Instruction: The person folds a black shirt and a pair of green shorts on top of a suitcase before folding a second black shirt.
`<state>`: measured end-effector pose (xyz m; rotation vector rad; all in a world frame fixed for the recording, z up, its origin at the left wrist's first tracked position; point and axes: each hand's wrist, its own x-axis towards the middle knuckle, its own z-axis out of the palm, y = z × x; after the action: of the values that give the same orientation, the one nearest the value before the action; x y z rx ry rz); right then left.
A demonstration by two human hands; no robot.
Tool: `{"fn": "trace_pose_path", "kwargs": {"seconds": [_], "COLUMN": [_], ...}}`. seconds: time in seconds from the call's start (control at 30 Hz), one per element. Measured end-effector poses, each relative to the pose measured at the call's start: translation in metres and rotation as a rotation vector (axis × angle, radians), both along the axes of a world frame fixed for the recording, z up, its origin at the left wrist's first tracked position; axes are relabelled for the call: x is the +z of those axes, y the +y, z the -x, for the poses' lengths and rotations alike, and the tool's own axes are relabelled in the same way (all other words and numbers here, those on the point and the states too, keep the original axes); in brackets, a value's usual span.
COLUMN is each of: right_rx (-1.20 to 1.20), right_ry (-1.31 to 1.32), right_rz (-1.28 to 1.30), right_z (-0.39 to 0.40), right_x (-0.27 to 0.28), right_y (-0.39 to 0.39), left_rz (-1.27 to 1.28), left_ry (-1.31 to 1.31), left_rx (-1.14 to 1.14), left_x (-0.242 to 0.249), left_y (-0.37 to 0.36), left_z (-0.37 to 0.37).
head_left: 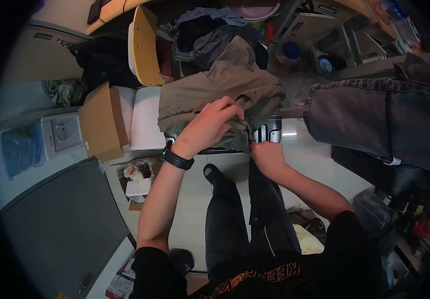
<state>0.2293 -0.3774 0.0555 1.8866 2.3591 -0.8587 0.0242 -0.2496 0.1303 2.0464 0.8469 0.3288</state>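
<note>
An olive-brown garment (190, 97) lies spread over a dark case with silver corners (274, 133), its hood or upper part toward the back. My left hand (210, 124), with a black watch on the wrist, is closed on the garment near its middle, fingers bent into the folds. My right hand (269, 157) is closed at the garment's lower right edge, beside the silver corner; its fingertips are partly hidden. The garment covers most of the case.
A pile of dark clothes (215, 42) lies behind the garment. Dark jeans (349, 112) hang at the right. A yellow chair back (147, 47), an open cardboard box (103, 119) and a grey cabinet door (65, 219) are at the left. A blue-lidded jar (290, 51) stands at the back right.
</note>
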Motion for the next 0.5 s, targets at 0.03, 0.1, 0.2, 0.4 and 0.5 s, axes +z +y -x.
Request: {"fn": "trace_pose_path", "kwargs": {"seconds": [0.03,0.1,0.2,0.4,0.5], "right_rx": [0.036,0.070,-0.028,-0.535,-0.653], "right_ry": [-0.086,-0.174,-0.070,0.126,0.347], "right_rz": [0.074,0.151,0.118,0.146,0.258], "right_z": [0.004,0.007,0.004,-0.006,-0.008], "right_x": [-0.006,-0.015,-0.023,0.011,0.009], "right_y": [0.000,0.000,0.001,-0.001,-0.010], "left_rz": [-0.001,-0.008,-0.031,-0.094,-0.093], "left_ry": [-0.003,0.022,0.040,0.051,0.053], "left_rx": [-0.001,-0.012,-0.005,0.064,0.085], "left_x": [0.000,-0.001,0.001,0.022,0.024], "left_y": [-0.002,-0.006,-0.009,-0.049,-0.081], "left_z": [-0.004,-0.009,-0.010,-0.003,-0.005]}}
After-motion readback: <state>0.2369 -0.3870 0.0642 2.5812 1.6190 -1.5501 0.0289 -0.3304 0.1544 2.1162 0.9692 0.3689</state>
